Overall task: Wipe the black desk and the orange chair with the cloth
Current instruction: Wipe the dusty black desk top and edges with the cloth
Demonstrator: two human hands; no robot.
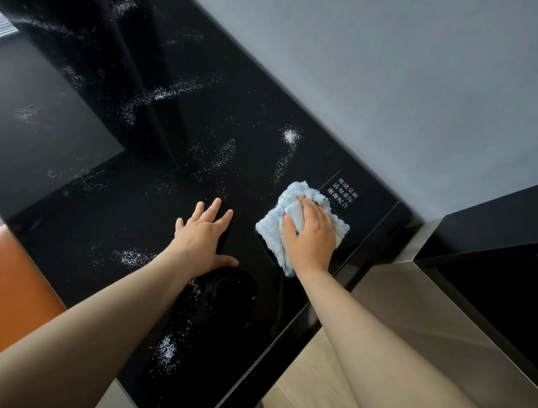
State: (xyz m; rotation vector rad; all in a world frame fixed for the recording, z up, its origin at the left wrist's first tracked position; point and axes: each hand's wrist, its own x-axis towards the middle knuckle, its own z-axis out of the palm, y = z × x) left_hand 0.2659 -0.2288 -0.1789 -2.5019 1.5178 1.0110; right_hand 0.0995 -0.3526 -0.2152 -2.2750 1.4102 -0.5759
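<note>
The glossy black desk (173, 184) fills the middle of the view, speckled with patches of white powder (290, 135). My right hand (310, 236) grips a folded light-blue fluffy cloth (270, 227) and presses it onto the desk near the right end, beside a small block of white printed text (345, 195). My left hand (202, 235) lies flat on the desk with straight spread fingers, a short way left of the cloth. Part of the orange chair (13, 279) shows at the left edge, beside the desk.
A grey wall (411, 87) runs along the desk's far side. A metallic panel (423, 314) and a dark cabinet (496, 232) stand at the right. Light wood floor (305, 386) shows below the desk's front edge. More white powder lies near the front (166, 349).
</note>
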